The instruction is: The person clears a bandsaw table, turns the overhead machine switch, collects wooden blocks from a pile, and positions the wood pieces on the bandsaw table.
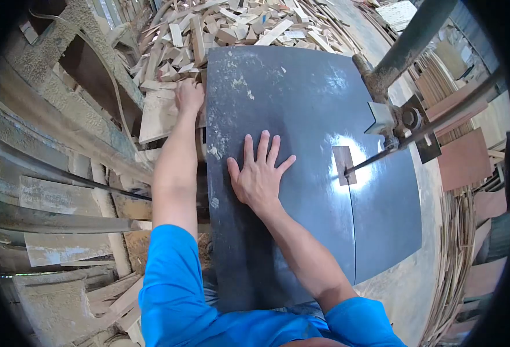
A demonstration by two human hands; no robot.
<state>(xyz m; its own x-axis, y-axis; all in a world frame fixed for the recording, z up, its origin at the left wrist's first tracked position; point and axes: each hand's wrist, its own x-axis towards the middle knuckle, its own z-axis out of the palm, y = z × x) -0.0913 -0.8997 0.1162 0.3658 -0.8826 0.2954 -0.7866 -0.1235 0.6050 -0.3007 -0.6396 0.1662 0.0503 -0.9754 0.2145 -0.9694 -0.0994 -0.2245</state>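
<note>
My right hand (pixel 259 179) lies flat on the dark, smooth metal saw table (pixel 307 231), palm down with its fingers spread. Beyond the table's left edge, my left hand (pixel 189 95) is closed, its fingers curled down. It is at a pale wooden board (pixel 159 115) beside the scrap pile; what its fingers hold, if anything, is hidden. To the right of my right hand, a thin saw blade (pixel 362 163) meets the table at a small brown insert plate (pixel 343 164). A narrow slot runs from that plate to the table's near edge.
A heap of wood offcuts (pixel 237 29) lies past the table's far edge. A metal guide bracket (pixel 385 118) and a thick post (pixel 408 49) stand over the right side. Dusty machine framing (pixel 64 115) is on the left, and stacked thin boards (pixel 457 248) line the right.
</note>
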